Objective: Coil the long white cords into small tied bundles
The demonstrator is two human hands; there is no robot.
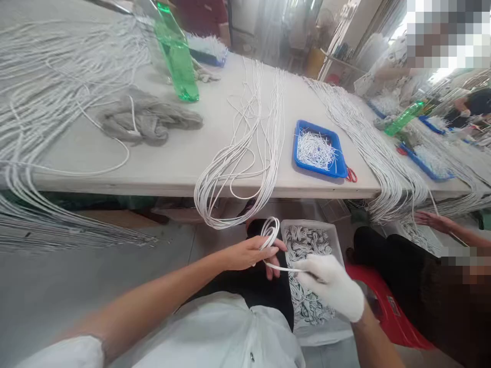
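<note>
Bare, my left hand is closed around a small coil of white cable, whose loops stand up above the thumb. A length of the same cable runs from the coil to my right hand, which wears a white glove and pinches it. Both hands are above my lap, in front of the table edge. Just beyond them, a bundle of long white cables hangs in a loop over that edge. Below my right hand stands a white bin holding many small tied cable coils.
On the table are a blue tray of short white ties, red-handled scissors, a green bottle and a grey cloth. More cables spread at left. A co-worker's hand is at right, near a red stool.
</note>
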